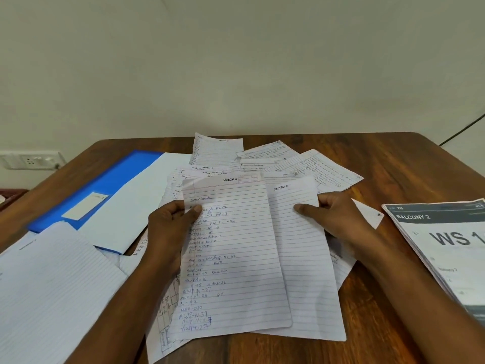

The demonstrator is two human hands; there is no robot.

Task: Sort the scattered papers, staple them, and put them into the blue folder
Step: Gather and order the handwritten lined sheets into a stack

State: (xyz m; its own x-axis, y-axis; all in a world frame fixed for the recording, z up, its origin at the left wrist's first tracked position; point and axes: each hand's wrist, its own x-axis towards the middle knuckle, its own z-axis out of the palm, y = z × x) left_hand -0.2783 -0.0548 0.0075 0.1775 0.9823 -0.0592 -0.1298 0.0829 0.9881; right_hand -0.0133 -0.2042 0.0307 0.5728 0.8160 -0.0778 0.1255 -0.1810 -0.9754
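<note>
Two lined sheets mid-frame, fanned to compare headings | left hand grip pinches "Section 1" sheet; right hand pinches sheet behind | blue folder open, upper left on counter; loose papers behind; no stapler seen.

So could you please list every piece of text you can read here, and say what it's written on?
"SECTION 1": heading of the lined sheet in the left hand.
"SECTION 2", probably: sheet under the right hand.
"2B", "BALCONY 2", "WS 1" (cut off): printed stack.
Handwritten notes, other sheets, folder label: unreadable.
</note>
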